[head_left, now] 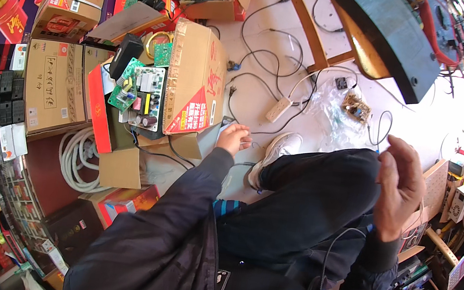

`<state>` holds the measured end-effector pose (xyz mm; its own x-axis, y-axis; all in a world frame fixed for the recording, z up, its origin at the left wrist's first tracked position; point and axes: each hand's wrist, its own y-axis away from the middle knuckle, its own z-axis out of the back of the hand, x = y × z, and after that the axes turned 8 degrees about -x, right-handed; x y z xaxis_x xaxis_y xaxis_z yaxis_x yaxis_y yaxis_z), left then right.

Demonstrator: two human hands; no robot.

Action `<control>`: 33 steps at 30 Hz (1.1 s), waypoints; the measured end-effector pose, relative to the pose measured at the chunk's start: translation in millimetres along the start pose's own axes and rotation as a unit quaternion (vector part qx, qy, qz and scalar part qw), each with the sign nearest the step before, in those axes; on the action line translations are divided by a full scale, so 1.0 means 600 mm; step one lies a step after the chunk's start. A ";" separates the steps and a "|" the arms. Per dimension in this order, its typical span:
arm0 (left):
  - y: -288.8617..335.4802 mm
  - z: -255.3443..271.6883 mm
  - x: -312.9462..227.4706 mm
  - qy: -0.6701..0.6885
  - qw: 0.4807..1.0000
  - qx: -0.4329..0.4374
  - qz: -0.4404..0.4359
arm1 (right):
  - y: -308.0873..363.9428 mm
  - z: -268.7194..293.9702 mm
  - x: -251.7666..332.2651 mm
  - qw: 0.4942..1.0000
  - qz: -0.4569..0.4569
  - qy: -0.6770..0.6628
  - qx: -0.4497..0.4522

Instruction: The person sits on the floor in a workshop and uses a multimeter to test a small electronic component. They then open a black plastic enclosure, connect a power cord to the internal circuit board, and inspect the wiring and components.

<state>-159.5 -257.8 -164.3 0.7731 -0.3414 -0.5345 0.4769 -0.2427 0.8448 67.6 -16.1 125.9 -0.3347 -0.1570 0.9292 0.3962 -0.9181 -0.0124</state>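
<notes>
My left hand (234, 139) is out in front of me, beside the right side of a cardboard box. Its fingers are curled together, and whatever they may hold is hidden or too small to make out. Raised above my right knee, my right hand (399, 189) is empty, with bent fingers and the thumb apart from them. The cardboard box (197, 75) nearest my left hand has a red-and-white label. Left of its upright flap sit a circuit board with components (147, 97), green boards (127, 86) and a black rectangular part (126, 56).
A white power strip (278, 110) and black cables (279, 62) lie on the floor. Clear plastic (337, 115) holds another circuit board (357, 108). A wooden stool (308, 22) stands ahead. Stacked boxes (53, 84) and coiled white hose (72, 161) are left; cluttered goods (461, 201) are right.
</notes>
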 end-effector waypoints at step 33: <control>-0.135 0.012 0.046 0.181 0.980 -0.016 0.085 | -0.057 -0.039 -0.059 0.997 -0.078 0.007 0.000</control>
<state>-179.9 -253.8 -247.7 0.9374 -0.0289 -0.3470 0.3367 -0.1789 0.9245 46.2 12.4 84.7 -0.4044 -0.0181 0.9144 0.3380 -0.9320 0.1311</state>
